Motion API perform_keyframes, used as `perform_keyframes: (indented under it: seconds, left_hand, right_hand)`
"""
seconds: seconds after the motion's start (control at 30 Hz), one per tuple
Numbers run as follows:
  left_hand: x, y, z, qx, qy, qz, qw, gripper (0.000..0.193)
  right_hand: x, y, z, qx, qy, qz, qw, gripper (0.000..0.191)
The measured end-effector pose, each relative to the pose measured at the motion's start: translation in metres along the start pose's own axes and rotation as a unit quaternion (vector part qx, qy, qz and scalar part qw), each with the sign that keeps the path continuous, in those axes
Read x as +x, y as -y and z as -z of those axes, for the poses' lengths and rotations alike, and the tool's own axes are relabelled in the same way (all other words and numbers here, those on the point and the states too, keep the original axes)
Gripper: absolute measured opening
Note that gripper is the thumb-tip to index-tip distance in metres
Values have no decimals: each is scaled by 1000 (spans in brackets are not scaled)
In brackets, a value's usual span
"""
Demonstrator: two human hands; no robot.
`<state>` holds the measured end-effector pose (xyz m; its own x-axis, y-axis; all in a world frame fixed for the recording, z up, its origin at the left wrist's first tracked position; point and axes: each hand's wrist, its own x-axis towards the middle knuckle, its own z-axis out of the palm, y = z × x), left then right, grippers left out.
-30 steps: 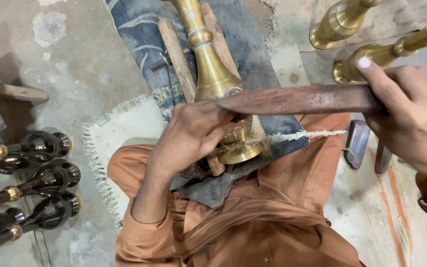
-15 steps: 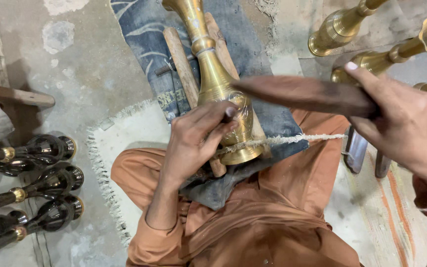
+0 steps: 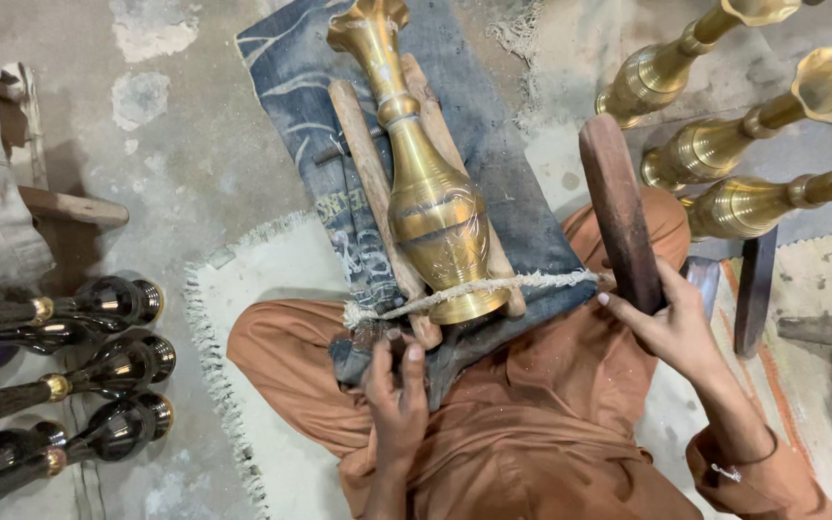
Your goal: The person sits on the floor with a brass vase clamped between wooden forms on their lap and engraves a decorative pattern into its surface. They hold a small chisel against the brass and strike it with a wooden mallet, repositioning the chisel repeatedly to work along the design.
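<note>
a golden brass vase [image 3: 432, 207] with engraved bands lies on faded blue denim cloth [image 3: 493, 135], tied by an off-white rope [image 3: 493, 286], beside a dark reddish-brown wooden stick [image 3: 618, 212], rust-orange trousers [image 3: 532, 424], a cream fringed mat [image 3: 272, 279] and glossy black vases [image 3: 98, 303] with gold collars.

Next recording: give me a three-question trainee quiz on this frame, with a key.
1. True or false: a rope crosses the base of the brass vase.
2. What does the right hand hold? A) wooden mallet B) brush C) cup
3. How many brass vases stand at upper right?

Key: 1 true; 2 A; 3 three. The left hand rests near the vase's base, on the lap.
</note>
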<state>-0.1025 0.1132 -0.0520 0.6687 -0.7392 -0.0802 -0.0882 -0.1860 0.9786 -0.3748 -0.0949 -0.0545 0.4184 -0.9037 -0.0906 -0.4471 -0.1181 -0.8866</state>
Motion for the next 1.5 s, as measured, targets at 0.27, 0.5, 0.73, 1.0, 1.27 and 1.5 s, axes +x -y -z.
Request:
perform_keyframes:
  seconds: [0.27,0.5,0.73,1.0,1.27,1.5]
  left_hand:
    - [12,-27,-15,238,-20,-320,917,32]
    - [36,-48,-23,300,-7,-427,853,17]
    - [32,-36,-29,289,7,-370,883,23]
    - [20,-28,-29,270,14,-294,917,25]
    - [29,-49,5,130,102,-233,958,27]
    - [73,-67,16,25,33,52,998,16]
  right_hand:
    - [-4,-15,0,-34,-22,-45,998,52]
    - [-7,4,7,-28,-43,-90,995,38]
    - [2,24,8,-6,-27,-56,998,42]
    - [22,40,15,-106,-6,-84,991,39]
    - [35,39,18,121,83,-182,972,36]
    - [51,70,46,119,126,-171,970,56]
